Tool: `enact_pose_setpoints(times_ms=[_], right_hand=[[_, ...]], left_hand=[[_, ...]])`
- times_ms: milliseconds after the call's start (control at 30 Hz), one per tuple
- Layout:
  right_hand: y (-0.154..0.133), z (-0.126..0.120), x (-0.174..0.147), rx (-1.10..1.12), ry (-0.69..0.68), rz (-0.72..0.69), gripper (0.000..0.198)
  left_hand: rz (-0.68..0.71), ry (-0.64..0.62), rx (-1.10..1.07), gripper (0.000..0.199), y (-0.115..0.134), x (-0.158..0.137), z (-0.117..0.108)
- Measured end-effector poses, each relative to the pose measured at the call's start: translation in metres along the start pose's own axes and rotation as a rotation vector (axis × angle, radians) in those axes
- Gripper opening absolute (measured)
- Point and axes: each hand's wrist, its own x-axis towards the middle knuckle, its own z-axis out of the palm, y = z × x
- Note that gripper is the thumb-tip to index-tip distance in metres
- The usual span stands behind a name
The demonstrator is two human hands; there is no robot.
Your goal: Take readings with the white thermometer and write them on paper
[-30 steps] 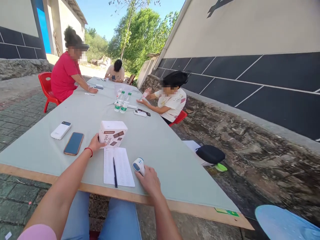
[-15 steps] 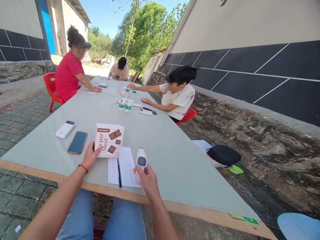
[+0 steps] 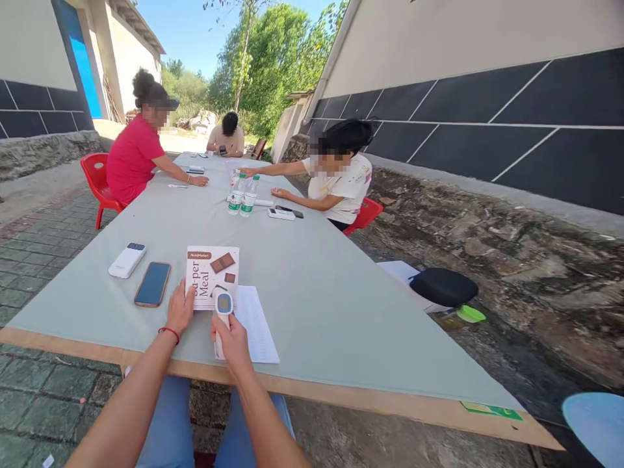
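My left hand (image 3: 180, 307) grips the lower left edge of a white and brown box (image 3: 213, 263) with chocolate pieces printed on it, standing upright above the table. Wrapped round the handle of a white infrared thermometer (image 3: 223, 304) is my right hand (image 3: 232, 339). The thermometer's small screen faces me, and its head overlaps the lower right part of the box; whether they touch I cannot tell. Beneath lies a sheet of paper (image 3: 256, 328) with faint writing. The pen on it is hidden behind my right hand.
Left of the box lie a phone (image 3: 153, 284) and a white power bank (image 3: 127, 260). Farther back stand water bottles (image 3: 248, 197) near more phones (image 3: 281, 214). Three people sit round the table (image 3: 341, 312). A black bag (image 3: 443, 286) is beyond the table's right edge.
My right hand has brought the thermometer leftward, from beside the paper to in front of the box. The box stays in my left hand. The person in red has stretched an arm farther over the table.
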Motion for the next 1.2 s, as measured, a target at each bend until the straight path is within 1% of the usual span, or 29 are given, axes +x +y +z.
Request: enact_pose_setpoints(times_ms=[100, 333, 500, 700, 900, 1000, 1067, 1200], right_hand=[[0.002, 0.006, 0.003, -0.046, 0.044, -0.002, 0.028], [0.003, 0.013, 0.004, -0.020, 0.075, -0.005, 0.025], [0.005, 0.014, 0.004, -0.011, 0.091, 0.010, 0.025], [0.005, 0.014, 0.005, -0.005, 0.077, 0.022, 0.024], [-0.001, 0.013, 0.002, -0.050, 0.077, -0.021, 0.022], [-0.009, 0.014, -0.003, -0.044, 0.059, 0.004, 0.022], [-0.019, 0.014, -0.010, -0.032, 0.047, -0.005, 0.021], [-0.057, 0.014, -0.038, 0.014, -0.016, -0.094, 0.018]], left_hand=[[0.029, -0.031, 0.006, 0.054, 0.004, 0.003, -0.003], [0.101, -0.066, 0.008, 0.052, 0.012, 0.006, -0.009], [0.104, -0.063, 0.007, 0.051, 0.013, 0.006, -0.009], [0.108, -0.066, 0.009, 0.053, 0.012, 0.008, -0.009], [0.106, -0.068, 0.010, 0.056, 0.010, 0.008, -0.010], [0.101, -0.060, 0.011, 0.057, 0.009, 0.008, -0.010], [0.094, -0.065, 0.012, 0.057, 0.009, 0.008, -0.009], [0.081, -0.069, 0.006, 0.056, 0.009, 0.008, -0.009]])
